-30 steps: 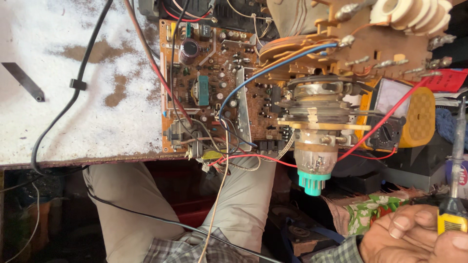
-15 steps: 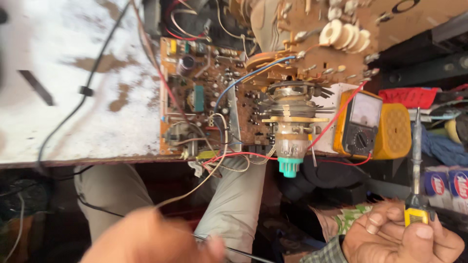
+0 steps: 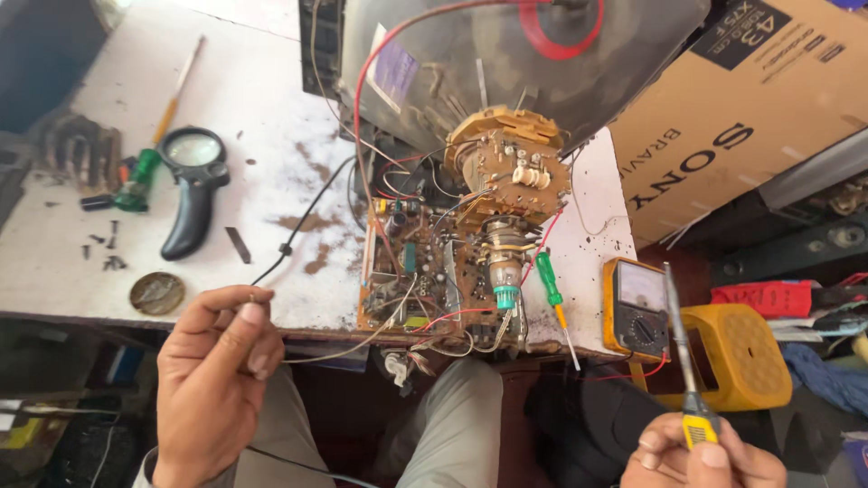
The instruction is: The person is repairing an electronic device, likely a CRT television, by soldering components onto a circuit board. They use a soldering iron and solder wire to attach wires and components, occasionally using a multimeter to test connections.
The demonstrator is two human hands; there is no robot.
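A circuit board sits at the frame's centre on the table, below the picture tube. A magnifying glass lies at upper left, a small tin lid beneath it. A multimeter stands right of the board, a screwdriver between them. A cardboard box fills the upper right.

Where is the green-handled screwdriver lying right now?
In the head view, the green-handled screwdriver lies on the white table near its front edge, between the circuit board and the yellow multimeter.
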